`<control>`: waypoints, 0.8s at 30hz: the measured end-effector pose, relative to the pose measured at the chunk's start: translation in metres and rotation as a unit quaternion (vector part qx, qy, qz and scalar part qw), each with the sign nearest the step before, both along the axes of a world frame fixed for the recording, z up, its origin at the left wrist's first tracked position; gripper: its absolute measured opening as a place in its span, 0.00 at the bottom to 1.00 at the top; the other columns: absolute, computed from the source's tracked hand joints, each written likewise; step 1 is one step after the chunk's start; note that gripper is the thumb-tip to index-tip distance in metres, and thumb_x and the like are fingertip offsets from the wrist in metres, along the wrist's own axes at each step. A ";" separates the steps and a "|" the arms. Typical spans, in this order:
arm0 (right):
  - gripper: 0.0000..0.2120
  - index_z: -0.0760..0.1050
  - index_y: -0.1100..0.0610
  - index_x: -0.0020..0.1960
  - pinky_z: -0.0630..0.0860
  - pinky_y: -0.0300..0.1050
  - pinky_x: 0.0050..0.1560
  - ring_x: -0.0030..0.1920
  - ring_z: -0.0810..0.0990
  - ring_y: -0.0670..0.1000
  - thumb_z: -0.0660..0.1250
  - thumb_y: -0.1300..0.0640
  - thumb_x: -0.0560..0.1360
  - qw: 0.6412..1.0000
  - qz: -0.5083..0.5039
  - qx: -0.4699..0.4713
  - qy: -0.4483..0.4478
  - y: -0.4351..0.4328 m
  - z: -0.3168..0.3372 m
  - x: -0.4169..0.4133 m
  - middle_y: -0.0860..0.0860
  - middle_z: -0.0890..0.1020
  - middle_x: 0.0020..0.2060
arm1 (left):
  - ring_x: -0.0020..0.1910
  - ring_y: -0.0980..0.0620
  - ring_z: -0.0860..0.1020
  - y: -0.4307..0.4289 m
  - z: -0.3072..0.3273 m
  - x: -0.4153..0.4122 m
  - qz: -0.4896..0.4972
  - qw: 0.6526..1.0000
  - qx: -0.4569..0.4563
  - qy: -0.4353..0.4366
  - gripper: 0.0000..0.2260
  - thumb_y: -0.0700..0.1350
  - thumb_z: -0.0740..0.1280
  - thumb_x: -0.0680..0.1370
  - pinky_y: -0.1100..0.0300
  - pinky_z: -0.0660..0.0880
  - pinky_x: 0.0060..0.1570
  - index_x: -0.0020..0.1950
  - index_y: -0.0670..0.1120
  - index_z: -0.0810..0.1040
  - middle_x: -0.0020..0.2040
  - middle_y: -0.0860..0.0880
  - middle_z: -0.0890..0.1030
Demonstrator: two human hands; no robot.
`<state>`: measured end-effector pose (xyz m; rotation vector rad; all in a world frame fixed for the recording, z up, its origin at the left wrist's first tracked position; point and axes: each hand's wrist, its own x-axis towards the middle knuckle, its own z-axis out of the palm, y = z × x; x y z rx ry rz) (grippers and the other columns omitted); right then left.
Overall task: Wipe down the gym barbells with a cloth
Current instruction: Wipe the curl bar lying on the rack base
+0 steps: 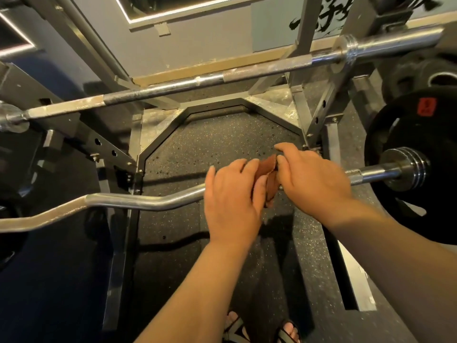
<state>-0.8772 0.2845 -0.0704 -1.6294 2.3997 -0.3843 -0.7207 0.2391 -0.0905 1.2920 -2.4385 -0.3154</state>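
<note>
A small reddish-brown cloth [268, 169] sits between my two hands at the middle of the curved chrome barbell [128, 203], which runs across the near part of the rack. My left hand [232, 201] lies over the bar with fingers curled against the cloth. My right hand [311, 179] pinches the cloth's upper edge from the right. The bar's middle is hidden under my hands. A straight chrome barbell [222, 79] rests higher up on the rack, farther away.
A black weight plate [425, 159] with a red label is loaded on the curved bar's right end. More black plates [420, 75] sit at the far right. The grey steel rack frame [138, 142] surrounds speckled rubber flooring [210, 144]. My sandalled feet [262, 330] are below.
</note>
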 end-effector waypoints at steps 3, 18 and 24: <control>0.20 0.63 0.48 0.76 0.78 0.55 0.49 0.57 0.80 0.57 0.48 0.47 0.86 1.000 0.008 0.009 -0.005 -0.001 0.000 0.002 0.51 0.82 0.58 | 0.65 0.49 0.72 0.015 -0.002 -0.018 0.080 0.996 0.018 0.046 0.17 0.53 0.53 0.85 0.47 0.50 0.80 0.67 0.49 0.76 0.63 0.51 0.76; 0.19 0.68 0.48 0.74 0.73 0.53 0.64 0.64 0.76 0.49 0.50 0.47 0.86 0.980 -0.021 -0.127 -0.154 0.012 0.002 0.003 0.46 0.77 0.66 | 0.49 0.51 0.75 0.004 0.001 -0.015 0.093 0.994 -0.003 0.054 0.19 0.53 0.47 0.85 0.47 0.64 0.66 0.55 0.52 0.77 0.46 0.57 0.75; 0.28 0.58 0.38 0.80 0.64 0.54 0.72 0.67 0.69 0.48 0.41 0.34 0.82 0.988 0.024 -0.065 -0.135 0.016 -0.002 0.042 0.46 0.71 0.67 | 0.68 0.59 0.68 0.003 -0.003 -0.006 0.031 0.979 0.051 0.194 0.26 0.54 0.42 0.85 0.56 0.54 0.76 0.59 0.51 0.79 0.71 0.50 0.74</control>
